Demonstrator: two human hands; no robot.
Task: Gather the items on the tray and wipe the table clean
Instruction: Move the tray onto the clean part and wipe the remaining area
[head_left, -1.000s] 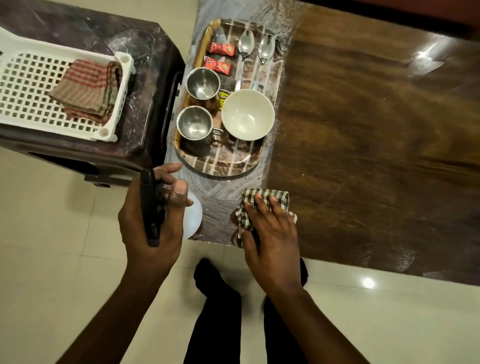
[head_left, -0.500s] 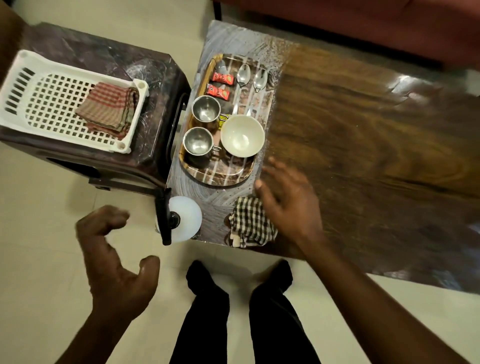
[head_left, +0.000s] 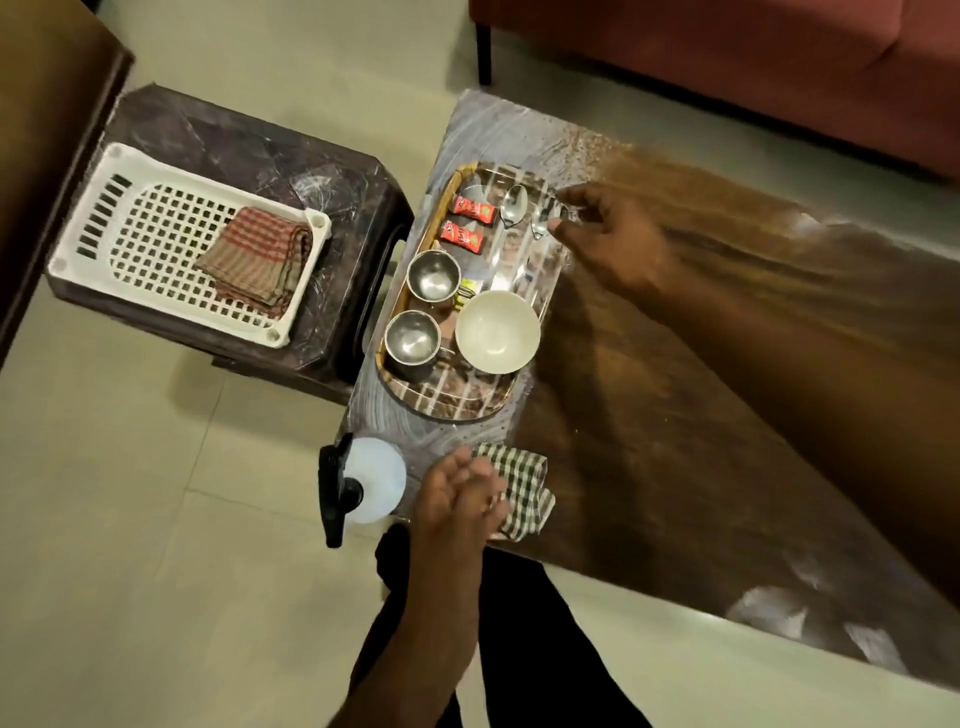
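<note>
Since half a second ago, the right hand has moved from beside the checked cloth to the far right edge of the tray, and the left hand has come in onto the cloth. Right fingers curl at the tray rim beside one spoon; whether that grip pinches anything cannot be told. Left grip lies loosely spread on the cloth, which sits on the surface just nearer than the tray. On the tray stand two steel cups, a white bowl, two red packets and another spoon. Left of the cloth stands a spray bottle.
</note>
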